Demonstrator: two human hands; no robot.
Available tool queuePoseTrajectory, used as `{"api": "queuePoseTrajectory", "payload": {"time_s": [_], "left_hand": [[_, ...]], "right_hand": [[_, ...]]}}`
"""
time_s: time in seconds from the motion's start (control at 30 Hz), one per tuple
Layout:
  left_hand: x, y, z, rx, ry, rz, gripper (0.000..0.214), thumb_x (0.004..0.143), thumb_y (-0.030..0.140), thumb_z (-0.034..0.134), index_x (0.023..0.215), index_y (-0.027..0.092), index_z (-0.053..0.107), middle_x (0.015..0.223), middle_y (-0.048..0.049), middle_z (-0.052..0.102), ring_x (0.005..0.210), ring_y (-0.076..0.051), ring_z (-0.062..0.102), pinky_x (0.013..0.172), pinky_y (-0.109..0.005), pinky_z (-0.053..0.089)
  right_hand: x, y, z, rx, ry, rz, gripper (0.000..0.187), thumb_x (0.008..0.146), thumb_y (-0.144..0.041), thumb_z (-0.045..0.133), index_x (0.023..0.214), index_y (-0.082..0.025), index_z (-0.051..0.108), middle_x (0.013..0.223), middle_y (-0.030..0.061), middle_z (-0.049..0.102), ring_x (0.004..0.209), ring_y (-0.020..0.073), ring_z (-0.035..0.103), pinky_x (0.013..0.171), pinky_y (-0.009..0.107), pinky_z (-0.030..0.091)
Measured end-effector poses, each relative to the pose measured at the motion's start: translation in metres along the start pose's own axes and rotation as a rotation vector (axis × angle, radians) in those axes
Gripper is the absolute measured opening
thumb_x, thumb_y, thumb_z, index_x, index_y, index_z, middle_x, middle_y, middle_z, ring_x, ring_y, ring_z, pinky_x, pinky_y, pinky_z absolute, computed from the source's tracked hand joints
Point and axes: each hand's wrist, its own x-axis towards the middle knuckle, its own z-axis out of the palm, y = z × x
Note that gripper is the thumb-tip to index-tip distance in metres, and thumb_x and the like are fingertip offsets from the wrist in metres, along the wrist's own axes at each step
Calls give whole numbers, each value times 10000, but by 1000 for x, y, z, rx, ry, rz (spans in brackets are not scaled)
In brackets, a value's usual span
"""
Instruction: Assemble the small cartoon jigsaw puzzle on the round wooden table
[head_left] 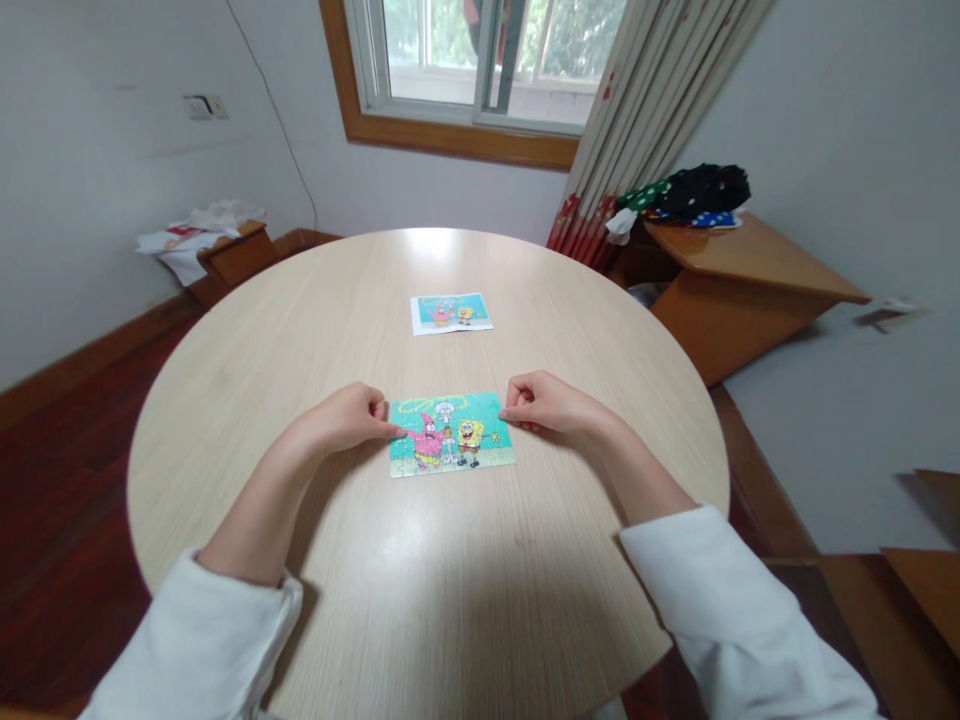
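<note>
An assembled jigsaw puzzle [472, 408] with cartoon figures on a turquoise background lies flat on the round table. My left hand [346, 414] has its fingers curled at the puzzle's left edge, the thumb resting on the surface. On the opposite side, my right hand [546, 402] is closed too, with thumb and forefinger at the right edge. Both hands grip the puzzle by its sides. Beyond it lies a printed picture sheet [472, 305] with the same cartoon scene.
The pale round wooden table [420, 620] fills the middle. Past it are a window [457, 120] and a long curtain [637, 110]. Dark cloths [705, 192] lie on a wooden cabinet [757, 270] at the right. White papers [187, 245] sit on furniture at the left.
</note>
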Motion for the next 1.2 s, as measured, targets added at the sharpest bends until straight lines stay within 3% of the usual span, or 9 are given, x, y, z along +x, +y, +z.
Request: {"api": "queuePoseTrajectory", "payload": {"time_s": [0.53, 0.6, 0.73, 0.87, 1.0, 1.2], "left_hand": [[1, -2, 2, -46, -1, 7, 349, 536, 376, 688, 445, 201, 401, 416, 61, 349, 442, -84, 286, 453, -238, 191], [1, -1, 1, -104, 45, -2, 336, 567, 390, 667, 464, 199, 411, 429, 55, 367, 442, -85, 300, 453, -235, 203], [2, -1, -2, -203, 280, -18, 305, 659, 394, 588, 506, 202, 405, 454, 48, 377, 456, -93, 330, 462, -232, 228], [5, -1, -4, -285, 445, -24, 270, 714, 372, 525, 538, 206, 404, 455, 44, 385, 460, -97, 341, 468, -229, 250], [11, -3, 1, -364, 579, -9, 267, 714, 394, 525, 555, 206, 423, 473, 43, 407, 469, -103, 363, 481, -231, 275], [21, -6, 10, -367, 588, 21, 221, 719, 382, 508, 598, 203, 464, 505, 41, 438, 489, -118, 428, 494, -224, 324]], "right_hand": [[0, 2, 1, 56, 1, 3, 260, 632, -289, 705, 589, -179, 473, 478, -40, 501, 447, 67, 438, 433, 204, 295], [0, 1, 1, 80, 11, -8, 273, 632, -310, 706, 593, -180, 470, 481, -38, 503, 451, 69, 441, 438, 206, 300], [1, 3, 2, 123, 59, -62, 268, 647, -346, 684, 624, -177, 477, 479, -36, 501, 447, 69, 424, 440, 209, 281], [7, 8, 2, 161, 169, -149, 212, 671, -340, 628, 664, -174, 497, 485, -45, 482, 460, 74, 421, 464, 216, 286], [17, 15, -1, 171, 372, -212, 164, 661, -319, 579, 717, -182, 510, 542, -48, 484, 503, 86, 435, 509, 229, 326], [29, 27, -6, 95, 564, -211, 158, 668, -286, 523, 781, -177, 539, 649, -18, 536, 584, 115, 493, 575, 250, 395]]}}
